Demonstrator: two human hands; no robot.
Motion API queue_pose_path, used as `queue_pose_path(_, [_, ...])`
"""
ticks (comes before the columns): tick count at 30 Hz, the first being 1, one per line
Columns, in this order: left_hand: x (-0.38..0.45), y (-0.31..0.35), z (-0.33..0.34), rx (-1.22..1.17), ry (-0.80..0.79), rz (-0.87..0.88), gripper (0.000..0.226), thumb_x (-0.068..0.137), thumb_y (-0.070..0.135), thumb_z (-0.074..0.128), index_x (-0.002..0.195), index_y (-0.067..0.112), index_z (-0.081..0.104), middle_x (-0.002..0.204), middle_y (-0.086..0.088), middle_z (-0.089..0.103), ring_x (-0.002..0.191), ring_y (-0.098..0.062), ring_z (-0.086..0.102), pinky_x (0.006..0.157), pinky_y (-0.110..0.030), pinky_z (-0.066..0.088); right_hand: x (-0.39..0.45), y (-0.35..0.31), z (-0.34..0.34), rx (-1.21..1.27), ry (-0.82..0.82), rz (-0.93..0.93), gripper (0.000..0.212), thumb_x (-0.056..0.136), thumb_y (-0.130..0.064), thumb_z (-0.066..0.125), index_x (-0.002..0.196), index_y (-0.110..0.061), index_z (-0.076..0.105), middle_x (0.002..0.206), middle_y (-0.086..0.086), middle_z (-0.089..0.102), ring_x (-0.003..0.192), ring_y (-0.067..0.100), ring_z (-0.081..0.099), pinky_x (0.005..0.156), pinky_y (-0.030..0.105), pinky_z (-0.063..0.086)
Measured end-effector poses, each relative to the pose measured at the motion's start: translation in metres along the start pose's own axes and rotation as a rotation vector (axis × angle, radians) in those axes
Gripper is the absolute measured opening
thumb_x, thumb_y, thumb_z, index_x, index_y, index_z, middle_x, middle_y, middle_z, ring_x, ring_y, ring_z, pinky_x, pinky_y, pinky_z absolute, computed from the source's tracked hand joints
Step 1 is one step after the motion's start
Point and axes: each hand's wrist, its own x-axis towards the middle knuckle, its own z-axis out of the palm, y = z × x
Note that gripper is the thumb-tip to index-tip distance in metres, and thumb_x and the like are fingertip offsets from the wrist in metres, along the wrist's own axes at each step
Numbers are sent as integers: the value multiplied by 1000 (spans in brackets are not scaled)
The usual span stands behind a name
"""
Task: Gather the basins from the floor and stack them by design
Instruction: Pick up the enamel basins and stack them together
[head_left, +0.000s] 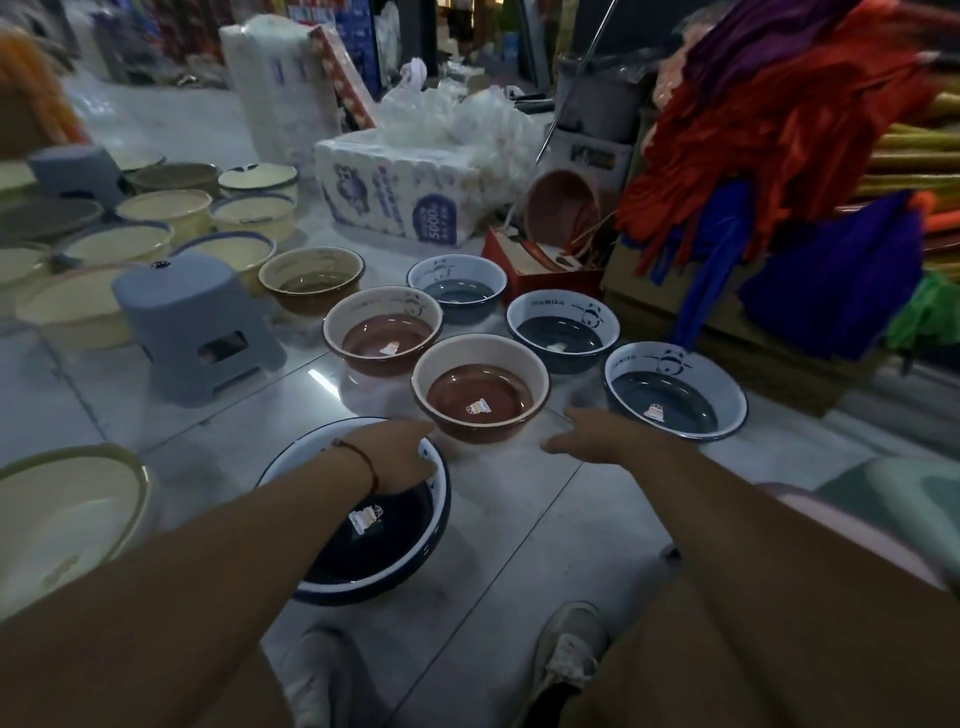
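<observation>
Pale glossy floor tiles (519, 525) of a crowded shop carry the scattered basins. Nearest the hands is the round brown enamel basin with a cream inner wall (480, 388), upright, straight ahead and between them — left hand (402, 451) just beside its near-left rim, over the dark blue white-rimmed basin (363, 519), right hand (597, 439) near its right side. Both hands look relaxed and hold nothing, though blur hides the fingertips. A matching brown basin (383, 330) sits just behind it — likely its stacking partner.
</observation>
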Motion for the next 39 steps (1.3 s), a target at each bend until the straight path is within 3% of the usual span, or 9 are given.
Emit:
queue_pose_path(3, [-3,-7,3,21,-6,-14,41,90,42,51,128,27,52,132,3,58,117,-20,56,101,-37,45,-9,-13,-7,-25,-12,-30,59,96,-35,57,146,-11,38,152,9,38,138,26,38,107,32,33])
queue_pose_path(7, [5,-21,8,62,7,-54,54,90,44,50,142,29,44,144,2,49,128,-20,49,108,-38,41,2,-22,4,-24,10,-79,67,91,-37,62,149,-16,35,151,9,40,134,26,43,104,32,37])
queue_pose_path(10, [19,-32,11,119,2,-76,63,90,50,47,149,31,32,152,-3,39,136,-24,42,112,-42,36,22,-27,16,-88,51,-114,82,86,-48,62,153,-20,24,158,5,28,141,25,34,112,36,32])
queue_pose_path(17, [70,-38,19,217,65,-26,62,91,53,46,146,29,32,146,-7,40,132,-30,41,108,-46,36,81,-36,36,-398,53,-162,84,87,-60,53,154,-26,17,162,7,14,148,31,13,119,50,16])
queue_pose_path(24, [159,-54,33,378,51,39,56,90,48,50,140,25,40,137,-9,48,123,-30,47,102,-44,39,189,-51,25,-520,42,-262,78,89,-54,54,153,-26,20,157,9,25,143,34,25,115,45,23])
queue_pose_path(29, [212,-89,71,207,-7,22,55,91,47,51,141,24,40,143,-9,44,127,-30,47,104,-45,42,272,-45,67,-536,-88,-211,79,89,-49,56,154,-21,20,158,11,22,141,38,26,113,48,27])
queue_pose_path(34, [234,-141,114,217,-51,-33,53,91,41,45,142,26,39,140,-8,44,119,-30,52,96,-42,46,328,-32,117,-526,-137,-201,87,87,-45,61,154,-17,14,157,9,22,140,37,27,112,46,31])
queue_pose_path(39, [241,-156,148,304,-28,33,57,95,45,42,147,27,30,150,-9,35,132,-29,42,107,-45,38,358,-12,138,-553,-91,-228,94,84,-43,62,155,-16,7,158,6,23,142,32,26,113,46,27])
